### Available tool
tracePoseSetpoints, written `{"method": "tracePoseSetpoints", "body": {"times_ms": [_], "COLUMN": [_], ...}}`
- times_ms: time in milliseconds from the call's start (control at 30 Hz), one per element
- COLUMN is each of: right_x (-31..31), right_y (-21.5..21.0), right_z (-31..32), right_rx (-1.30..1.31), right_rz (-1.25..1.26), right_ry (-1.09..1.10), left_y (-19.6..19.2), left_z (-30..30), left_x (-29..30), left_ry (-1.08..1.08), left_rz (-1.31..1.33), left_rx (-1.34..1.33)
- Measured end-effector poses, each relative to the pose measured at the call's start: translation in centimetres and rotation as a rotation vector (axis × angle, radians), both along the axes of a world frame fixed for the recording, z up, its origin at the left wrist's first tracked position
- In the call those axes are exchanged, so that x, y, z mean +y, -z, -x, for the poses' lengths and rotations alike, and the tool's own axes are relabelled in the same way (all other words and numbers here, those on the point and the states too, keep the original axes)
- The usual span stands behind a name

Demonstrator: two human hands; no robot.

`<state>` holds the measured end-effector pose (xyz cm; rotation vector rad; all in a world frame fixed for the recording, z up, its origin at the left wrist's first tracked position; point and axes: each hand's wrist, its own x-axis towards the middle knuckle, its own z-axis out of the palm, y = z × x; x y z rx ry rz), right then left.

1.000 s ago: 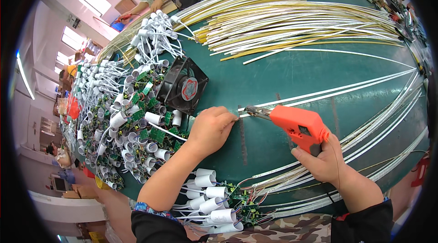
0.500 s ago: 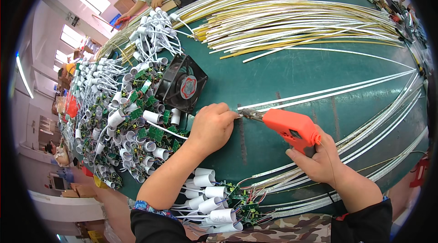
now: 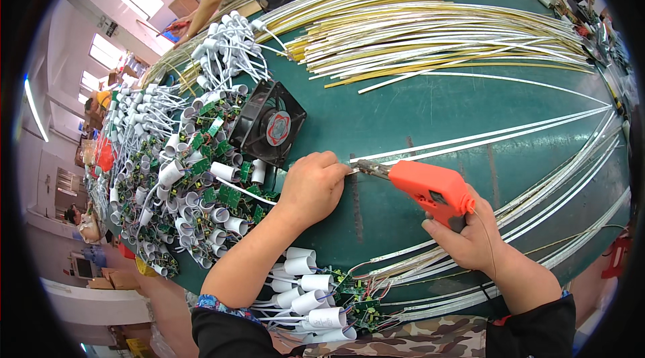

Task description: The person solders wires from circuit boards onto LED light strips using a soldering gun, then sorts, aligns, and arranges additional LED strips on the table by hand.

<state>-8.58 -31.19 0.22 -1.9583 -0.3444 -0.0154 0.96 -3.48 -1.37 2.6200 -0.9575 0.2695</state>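
The orange pistol-shaped soldering gun point(image 3: 430, 187), clamped in the right hand point(image 3: 470, 240), has moved in until its tip meets the thin white strip point(image 3: 470, 140), whose end the left hand point(image 3: 312, 183) pins to the green surface point(image 3: 416, 103).

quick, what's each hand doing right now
Left hand: closed, fingers pinning the end of a white strip to the green table.
Right hand: closed around the orange soldering gun, tip at the strip end.

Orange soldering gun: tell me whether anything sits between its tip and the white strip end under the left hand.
Nothing visible does. The orange soldering gun, in the right hand, has its tip at the white strip end pinned by the left hand.
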Motion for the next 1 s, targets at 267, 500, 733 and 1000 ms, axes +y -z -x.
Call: {"method": "tracePoseSetpoints", "body": {"times_ms": [267, 500, 733, 1000], "right_x": [0.0, -0.4, -0.8, -2.0], "right_y": [-0.8, 0.0, -1.2, -1.8], "right_z": [0.4, 0.3, 0.6, 1.5], "right_rx": [0.060, -0.007, 0.023, 0.008], "right_rz": [-0.018, -0.084, -0.141, -0.172], "right_ry": [0.024, 0.053, 0.090, 0.134], "left_y": [-0.1, -0.2, -0.2, -0.3], "left_z": [0.1, 0.1, 0.1, 0.1], "left_x": [0.0, -0.2, -0.1, -0.1], "left_ry": [-0.008, -0.005, -0.008, -0.015], "left_rz": [-0.014, -0.013, 0.008, 0.018], "left_rx": [0.020, 0.018, 0.027, 0.041]}}
